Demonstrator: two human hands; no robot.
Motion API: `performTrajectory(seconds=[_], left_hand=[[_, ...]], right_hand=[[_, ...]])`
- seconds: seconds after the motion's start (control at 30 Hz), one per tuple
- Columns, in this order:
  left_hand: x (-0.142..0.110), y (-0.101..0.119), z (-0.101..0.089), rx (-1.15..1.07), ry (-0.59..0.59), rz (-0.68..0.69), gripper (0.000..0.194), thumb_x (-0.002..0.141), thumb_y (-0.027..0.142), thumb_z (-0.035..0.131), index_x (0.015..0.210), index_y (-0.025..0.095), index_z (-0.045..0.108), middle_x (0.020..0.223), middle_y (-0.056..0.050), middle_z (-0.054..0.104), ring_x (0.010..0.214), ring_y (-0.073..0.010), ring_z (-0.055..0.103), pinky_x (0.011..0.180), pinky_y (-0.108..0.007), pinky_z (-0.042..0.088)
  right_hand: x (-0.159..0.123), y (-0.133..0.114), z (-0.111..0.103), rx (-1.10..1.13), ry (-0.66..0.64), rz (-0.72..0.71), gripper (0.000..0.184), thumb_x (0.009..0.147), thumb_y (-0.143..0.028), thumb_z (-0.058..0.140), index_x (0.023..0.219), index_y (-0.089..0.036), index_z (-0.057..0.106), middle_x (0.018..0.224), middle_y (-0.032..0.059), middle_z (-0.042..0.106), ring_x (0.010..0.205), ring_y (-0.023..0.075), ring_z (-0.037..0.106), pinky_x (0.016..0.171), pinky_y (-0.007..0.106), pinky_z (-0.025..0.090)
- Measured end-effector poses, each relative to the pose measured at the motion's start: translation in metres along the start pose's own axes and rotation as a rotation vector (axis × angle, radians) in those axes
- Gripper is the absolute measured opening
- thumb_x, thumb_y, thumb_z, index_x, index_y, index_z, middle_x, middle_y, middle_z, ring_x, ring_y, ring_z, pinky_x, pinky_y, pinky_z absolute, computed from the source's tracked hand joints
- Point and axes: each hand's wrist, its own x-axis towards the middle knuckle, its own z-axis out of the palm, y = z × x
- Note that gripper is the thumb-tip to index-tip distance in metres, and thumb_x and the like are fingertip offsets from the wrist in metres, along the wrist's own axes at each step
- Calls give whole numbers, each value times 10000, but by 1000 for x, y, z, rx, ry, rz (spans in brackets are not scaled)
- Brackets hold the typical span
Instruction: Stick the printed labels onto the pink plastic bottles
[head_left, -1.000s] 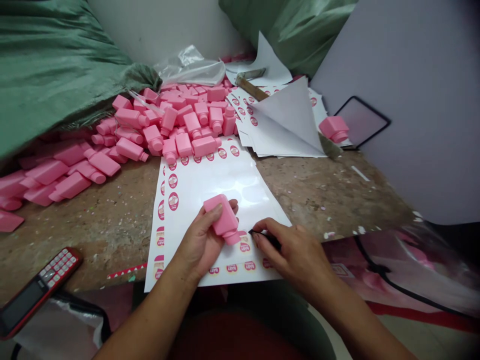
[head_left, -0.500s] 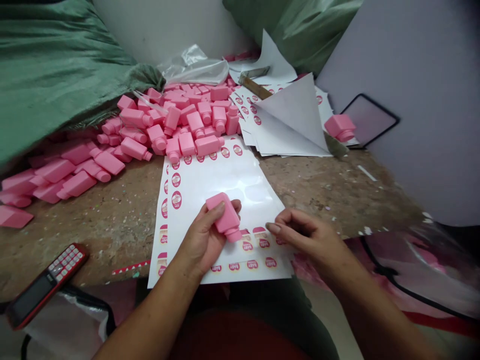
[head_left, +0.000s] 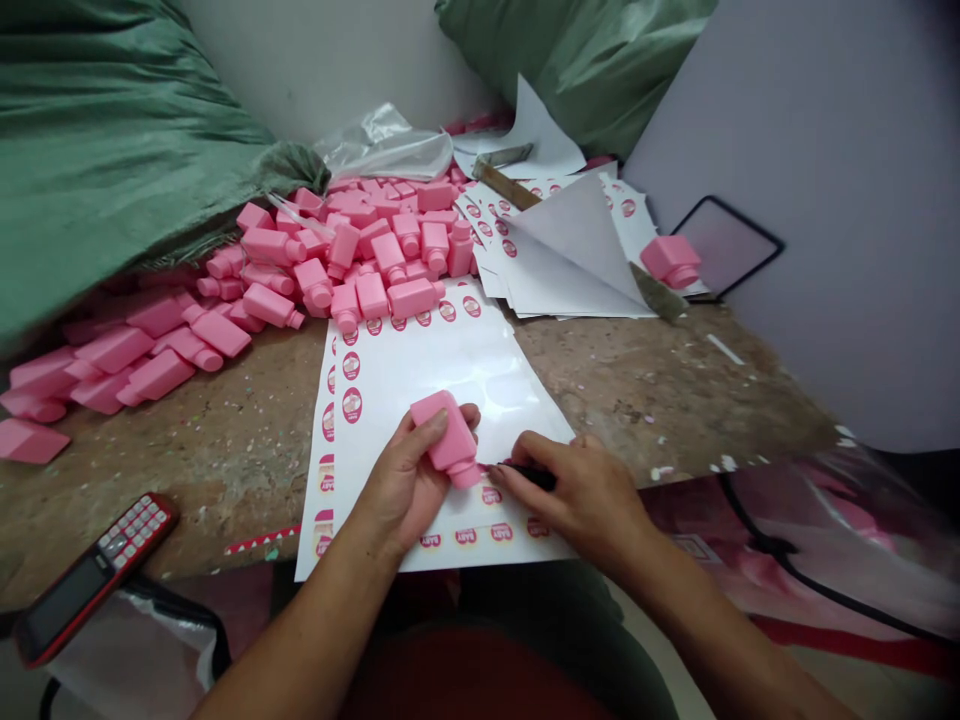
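Observation:
A small pink plastic bottle (head_left: 447,432), tilted with its neck toward me and to the right, is in the grip of my left hand (head_left: 405,490). The thumb lies across its near face and fingertips show behind it. Beneath both hands is a white sticker sheet (head_left: 420,370) with round pink "BABY" labels along its edges and a bare, shiny middle. My right hand (head_left: 577,490) is closed low over the labels, its fingertips close to the bottle neck. Something dark shows between its fingers; whether it is a tool or shadow I cannot make out.
A heap of pink bottles (head_left: 360,240) covers the back left. Sheets of labels (head_left: 577,250) lie at the back right under a wooden-handled tool (head_left: 506,185); one bottle (head_left: 671,260) stands by them. A red phone (head_left: 97,575) rests at the left front edge.
My right hand has moved left across the sheet, from the labels at the right toward the bottle's neck. My left hand holds the bottle almost unmoved. The view has shifted slightly.

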Motion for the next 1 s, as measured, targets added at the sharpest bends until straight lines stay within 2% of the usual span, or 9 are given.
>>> performTrajectory(seconds=[0.07, 0.13, 0.23, 0.37, 0.47, 0.57, 0.73, 0.87, 1.0], left_hand=[[0, 0, -1, 3, 11, 4, 319, 793, 191, 694, 1079, 97, 587, 1007, -132, 701, 1024, -214, 643, 1008, -358, 440], [0, 1, -1, 18, 7, 4, 306, 792, 195, 696, 1065, 106, 589, 1001, -129, 701, 1013, -216, 645, 984, -370, 460], [-1, 2, 2, 76, -11, 7, 297, 782, 193, 709, 1048, 131, 592, 1023, -124, 694, 1016, -233, 645, 909, -382, 507], [-7, 1, 8, 186, -70, -7, 310, 796, 252, 707, 1068, 174, 581, 1039, -103, 694, 890, -188, 658, 757, -300, 524], [-13, 0, 12, 185, -129, -19, 343, 852, 381, 642, 1123, 188, 561, 1037, -102, 695, 863, -173, 648, 769, -299, 514], [-18, -1, 16, 147, -138, -48, 408, 861, 476, 602, 1136, 177, 565, 1013, -103, 692, 889, -181, 646, 825, -318, 506], [-22, 0, 21, 97, -103, -105, 389, 892, 491, 536, 1085, 156, 586, 977, -96, 676, 977, -215, 642, 932, -364, 474], [-23, 1, 23, 107, -86, -134, 394, 938, 485, 431, 1092, 154, 579, 1007, -114, 678, 999, -237, 645, 926, -388, 480], [-24, 1, 24, 123, -81, -143, 391, 953, 470, 401, 1111, 153, 567, 1028, -122, 676, 1002, -241, 644, 906, -391, 492]], right_hand=[[1, 3, -6, 249, -45, 96, 308, 823, -443, 573, 629, -209, 523, 543, -31, 542, 528, 130, 462, 577, 287, 346], [0, 8, -11, 497, -37, 186, 342, 792, -493, 599, 625, -208, 508, 564, -29, 510, 534, 126, 451, 507, 258, 331], [-1, 10, -20, 677, 35, 264, 371, 755, -514, 645, 616, -208, 487, 548, -37, 463, 511, 114, 412, 472, 249, 313], [-1, -1, -32, 681, 14, 252, 363, 752, -497, 660, 612, -203, 502, 566, -33, 460, 527, 112, 406, 480, 249, 324], [1, -13, -38, 656, -6, 211, 358, 757, -491, 650, 603, -205, 500, 547, -41, 450, 503, 105, 387, 461, 244, 322], [4, -19, -40, 605, -4, 172, 349, 763, -484, 630, 590, -211, 498, 528, -43, 456, 479, 104, 386, 448, 244, 331], [8, -19, -40, 514, -13, 128, 325, 789, -469, 612, 604, -214, 532, 532, -30, 510, 497, 120, 445, 459, 250, 340], [8, -17, -39, 487, -19, 127, 319, 789, -462, 609, 603, -217, 523, 535, -30, 519, 500, 123, 457, 462, 253, 338], [10, -16, -37, 460, -11, 133, 318, 775, -469, 614, 602, -220, 518, 518, -36, 503, 489, 124, 454, 464, 256, 337]])
